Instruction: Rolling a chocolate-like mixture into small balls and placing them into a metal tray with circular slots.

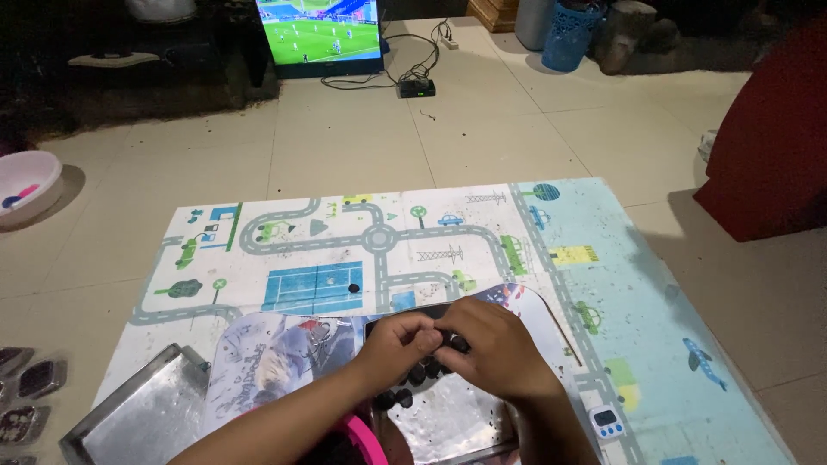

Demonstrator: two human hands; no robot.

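My left hand point(398, 343) and my right hand point(493, 344) meet above a shiny metal tray point(448, 422), fingers pinched together around a small dark lump point(455, 342). Several more small dark round lumps point(405, 392) lie in a row on that tray just under my hands. The part of the lump between my fingers is mostly hidden. A pink bowl rim point(366, 439) shows below my left forearm.
A low table covered by a road-map play mat point(370, 241) holds a second metal tray point(142, 413) at front left and a small white timer point(607, 422) at front right. A television point(320, 34), blue basket point(568, 34), pink basin point(26, 185) stand on the floor.
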